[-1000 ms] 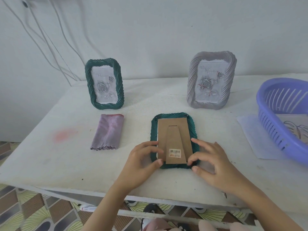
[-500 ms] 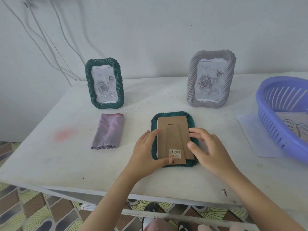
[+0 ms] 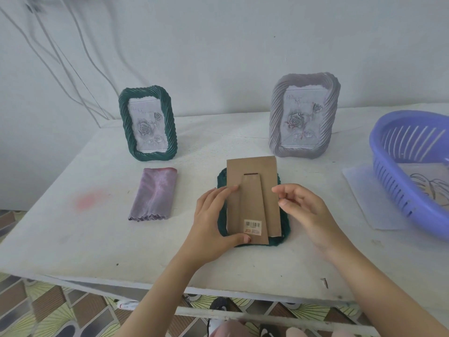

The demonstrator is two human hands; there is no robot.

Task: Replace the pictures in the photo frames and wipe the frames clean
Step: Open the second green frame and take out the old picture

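Note:
A dark green photo frame lies face down on the white table in front of me. Its brown cardboard backing board, with a stand flap and a barcode sticker, is raised off it and shifted toward the wall. My left hand grips the board, fingers along its left edge and thumb at the bottom by the sticker. At the board's right edge my right hand is loosely curled, its fingertips touching it. A folded purple cloth lies to the left.
A green frame and a grey frame, each with a rose picture, stand at the back. A purple basket at the right holds a drawn sheet and sits on a pale sheet. Cables hang on the wall.
The backing board has come up out of the face-down green frame and slid toward the wall. My left hand moved up along its left edge; my right hand drew back to the right edge.

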